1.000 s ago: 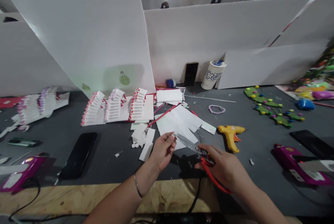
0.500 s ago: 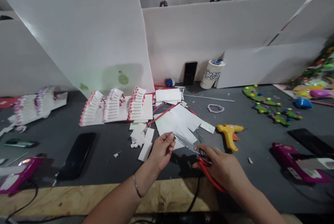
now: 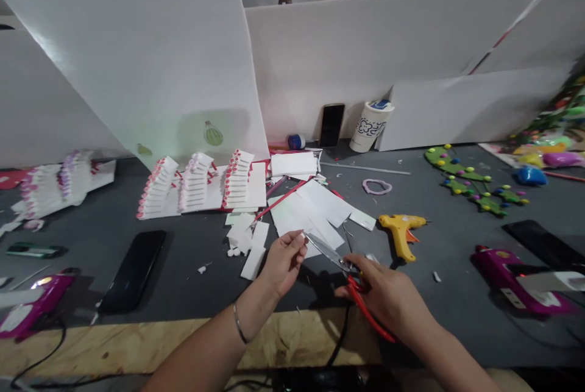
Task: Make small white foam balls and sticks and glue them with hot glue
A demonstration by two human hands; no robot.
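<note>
My right hand (image 3: pixel 384 291) is closed round the red handles of a pair of scissors (image 3: pixel 326 250), whose blades point up and to the left. Their tips reach the fingertips of my left hand (image 3: pixel 287 258). Thumb and forefinger of that hand are pinched on a tiny white piece, too small to name. Just beyond both hands lie white paper sheets (image 3: pixel 315 209), with a red stick across them. Cut white strips and scraps (image 3: pixel 253 252) sit to the left of the sheets.
A yellow glue gun (image 3: pixel 402 235) lies right of my hands. White cards with red-dotted strips (image 3: pixel 237 181) stand behind left. A black phone (image 3: pixel 132 271) lies at left; another phone (image 3: pixel 331 125) and a paper cup (image 3: pixel 371 127) stand against the white partition. Purple power strips flank the table.
The view has tipped slightly, so the scene sits a little higher. Both hands and the scissors stay almost in place, with the blade tips still at my left fingertips.
</note>
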